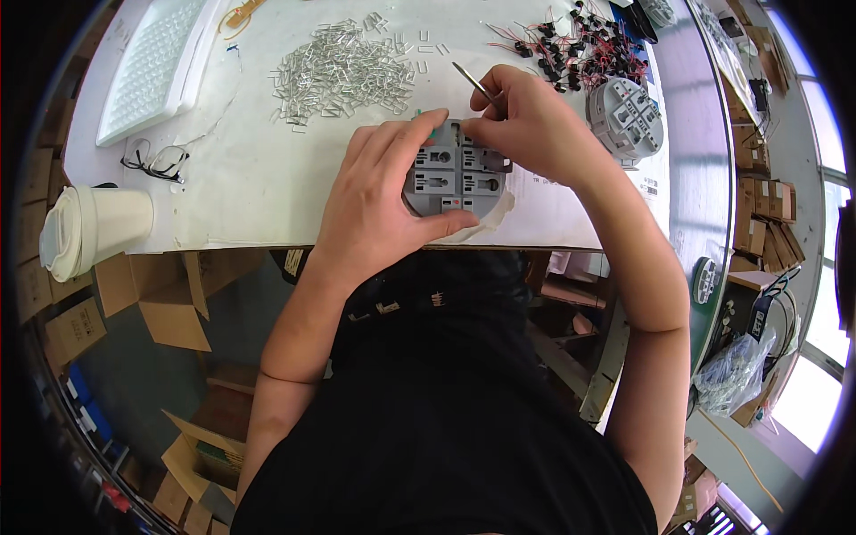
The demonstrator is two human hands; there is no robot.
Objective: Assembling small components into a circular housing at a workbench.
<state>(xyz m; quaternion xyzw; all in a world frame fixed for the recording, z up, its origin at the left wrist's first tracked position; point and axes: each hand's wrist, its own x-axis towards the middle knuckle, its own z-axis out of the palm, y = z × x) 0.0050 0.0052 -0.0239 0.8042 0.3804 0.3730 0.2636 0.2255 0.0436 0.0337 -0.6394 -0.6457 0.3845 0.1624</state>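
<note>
A round grey plastic base with slotted blocks lies at the table's near edge. My left hand grips it from the left, fingers along its far side and thumb across its near side. A bit of green shows by those fingertips. My right hand is closed round a slim metal tool, whose free end points away to the far left. Its thumb and fingertips meet at the far part of the base; whether they pinch anything small there is hidden.
Beyond the hands lies a heap of U-shaped metal pins. Black parts with red wires are piled at far right, near another grey base. At left are a white tray, eyeglasses and a cream lidded container.
</note>
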